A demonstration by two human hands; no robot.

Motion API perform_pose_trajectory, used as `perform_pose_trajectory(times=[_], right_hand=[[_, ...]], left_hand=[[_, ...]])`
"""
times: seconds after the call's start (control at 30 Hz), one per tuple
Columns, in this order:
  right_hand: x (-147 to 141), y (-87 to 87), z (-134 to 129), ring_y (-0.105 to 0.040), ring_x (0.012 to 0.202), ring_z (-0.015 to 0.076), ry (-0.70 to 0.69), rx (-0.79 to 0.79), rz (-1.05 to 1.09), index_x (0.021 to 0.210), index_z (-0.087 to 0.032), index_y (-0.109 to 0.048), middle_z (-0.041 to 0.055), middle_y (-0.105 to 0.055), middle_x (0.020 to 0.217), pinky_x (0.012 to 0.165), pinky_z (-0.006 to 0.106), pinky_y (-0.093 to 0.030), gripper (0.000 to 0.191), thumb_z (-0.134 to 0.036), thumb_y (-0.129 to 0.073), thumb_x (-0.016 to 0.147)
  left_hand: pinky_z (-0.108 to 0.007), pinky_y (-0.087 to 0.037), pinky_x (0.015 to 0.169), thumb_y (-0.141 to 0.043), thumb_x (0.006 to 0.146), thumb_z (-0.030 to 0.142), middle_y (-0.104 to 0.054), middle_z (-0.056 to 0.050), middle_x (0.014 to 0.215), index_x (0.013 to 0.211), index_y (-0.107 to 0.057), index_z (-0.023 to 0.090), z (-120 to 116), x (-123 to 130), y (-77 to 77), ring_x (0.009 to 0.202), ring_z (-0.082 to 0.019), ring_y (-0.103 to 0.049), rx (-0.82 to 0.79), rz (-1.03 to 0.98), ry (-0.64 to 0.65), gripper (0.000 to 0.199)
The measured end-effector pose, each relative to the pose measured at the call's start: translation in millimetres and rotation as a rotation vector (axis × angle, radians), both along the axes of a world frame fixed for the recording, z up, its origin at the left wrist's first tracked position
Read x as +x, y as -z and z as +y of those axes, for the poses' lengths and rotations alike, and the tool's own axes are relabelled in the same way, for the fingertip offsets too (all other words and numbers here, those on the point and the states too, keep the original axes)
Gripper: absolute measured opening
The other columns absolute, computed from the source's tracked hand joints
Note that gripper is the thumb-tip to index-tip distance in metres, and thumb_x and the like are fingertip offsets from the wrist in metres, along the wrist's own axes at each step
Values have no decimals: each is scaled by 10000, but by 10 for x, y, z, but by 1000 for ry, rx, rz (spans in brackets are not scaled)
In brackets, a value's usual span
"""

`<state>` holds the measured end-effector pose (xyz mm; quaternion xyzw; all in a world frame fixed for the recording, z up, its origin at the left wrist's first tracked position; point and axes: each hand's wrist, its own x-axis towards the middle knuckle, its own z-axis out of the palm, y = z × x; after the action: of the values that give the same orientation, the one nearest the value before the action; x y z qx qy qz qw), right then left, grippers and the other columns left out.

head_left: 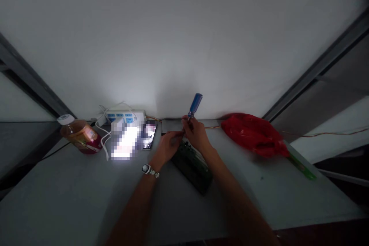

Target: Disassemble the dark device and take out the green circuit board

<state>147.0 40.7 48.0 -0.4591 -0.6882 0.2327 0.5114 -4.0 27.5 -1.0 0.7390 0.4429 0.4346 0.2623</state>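
A screwdriver with a blue handle [196,103] stands tilted, handle up, above the middle of the table. Around its lower part, just under the handle, the fingers of my right hand [194,130] are closed. My left hand [170,144] is beside it, its fingertips pinched together near the screwdriver's lower end; what they grip is too small and dark to make out. A dark green, box-shaped device [191,169] lies slantwise on the table below both hands, partly covered by my right wrist. The screwdriver's tip is hidden.
On the left are a bottle with a white cap [82,136], a white power strip [140,116] with cables, a bright blurred-out screen [125,144] and a phone [150,135]. A red plastic bag [250,132] and a green strip [301,167] lie on the right. A wall rises behind the table [72,200].
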Motion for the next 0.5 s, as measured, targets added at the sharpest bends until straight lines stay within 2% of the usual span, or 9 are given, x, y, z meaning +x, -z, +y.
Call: perform_pose_trajectory(times=[0.17,0.4,0.5], right_hand=[[-54,-8,74,-624,624,158,-19,86,-193,1060,-213,-698,21,-677,715,618,248,-463,271,-384,-517,953],[-10,40,58,-613,637,163,-31,92,-198,1115,-215,-715,37,-707,784,626,261,-469,289,-361,-538,939],[1,44,56,-609,637,162,-31,70,-200,1134,-205,-710,30,-694,751,623,258,-467,304,-356,-531,940]], left_hand=[[-343,-514,940,-578,888,194,-749,-57,1091,1051,-744,208,13,36,20,991,-213,-691,-60,-73,-13,233],[-358,-511,940,-603,876,200,-757,-57,1064,1018,-763,216,16,59,18,982,-226,-693,-62,-59,-59,215],[-356,-510,931,-601,881,203,-756,-59,1061,1008,-768,221,8,64,10,986,-228,-690,-63,-53,-61,211]])
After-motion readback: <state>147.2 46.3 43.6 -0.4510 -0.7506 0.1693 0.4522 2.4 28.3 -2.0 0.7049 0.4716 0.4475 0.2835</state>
